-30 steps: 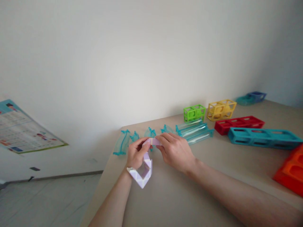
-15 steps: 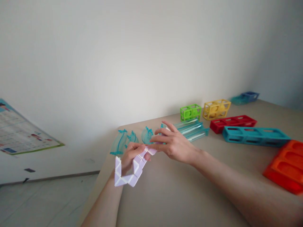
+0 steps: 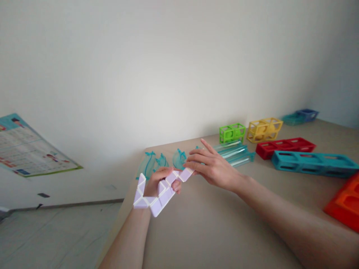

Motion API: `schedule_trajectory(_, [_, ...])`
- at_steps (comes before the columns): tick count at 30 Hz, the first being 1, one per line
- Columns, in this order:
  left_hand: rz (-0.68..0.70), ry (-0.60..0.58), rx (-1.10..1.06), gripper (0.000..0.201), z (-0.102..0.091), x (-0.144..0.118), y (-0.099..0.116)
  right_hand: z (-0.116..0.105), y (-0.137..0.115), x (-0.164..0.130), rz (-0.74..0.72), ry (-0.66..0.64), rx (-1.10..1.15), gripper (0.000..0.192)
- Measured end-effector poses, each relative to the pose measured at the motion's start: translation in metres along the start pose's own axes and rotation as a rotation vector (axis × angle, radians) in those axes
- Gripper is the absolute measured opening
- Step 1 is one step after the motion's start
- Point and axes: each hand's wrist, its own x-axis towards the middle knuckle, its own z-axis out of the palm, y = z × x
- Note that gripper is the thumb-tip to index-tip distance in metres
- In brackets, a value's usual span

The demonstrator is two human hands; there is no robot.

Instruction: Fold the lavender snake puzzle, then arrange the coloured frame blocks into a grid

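Observation:
A lilac-and-white snake puzzle [image 3: 162, 198], made of linked triangular wedges, is held up above the table. My left hand [image 3: 157, 183] grips its middle from behind, the thumb along the top and fingertips showing below. The puzzle's near end bends up into a hook at the left. My right hand [image 3: 211, 166] pinches the other end, its thumb side hidden and its index or another finger raised. Behind the hands lie clear teal curved pieces [image 3: 147, 164].
On the table [image 3: 213, 228], clear teal tubes [image 3: 238, 153], a green frame [image 3: 232, 133], a yellow frame [image 3: 264, 130], a red frame [image 3: 284, 147], a blue frame [image 3: 314, 163] and an orange one [image 3: 346, 205] stand rightward. A poster [image 3: 33, 149] hangs on the wall.
The snake puzzle has turned, so its right end shows more and its pieces lie flatter to view. The whole scene has shifted slightly right with the camera.

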Motion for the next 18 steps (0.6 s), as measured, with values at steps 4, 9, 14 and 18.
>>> schedule_trajectory(4, [-0.013,-0.031,0.002,0.037,-0.004,0.004,-0.001,0.001,-0.001,-0.001,0.028,0.015,-0.029,0.020])
schedule_trajectory(9, [0.013,-0.010,-0.026,0.041,-0.003,0.009,-0.001,0.003,-0.008,0.000,0.112,0.041,-0.062,0.017])
schedule_trajectory(14, [0.007,0.004,-0.053,0.042,-0.003,0.011,-0.001,0.006,-0.013,0.000,0.189,0.051,-0.116,0.018])
schedule_trajectory(18, [-0.071,-0.038,-0.047,0.037,-0.011,0.008,-0.001,0.002,-0.008,0.001,0.087,-0.008,-0.030,0.018])
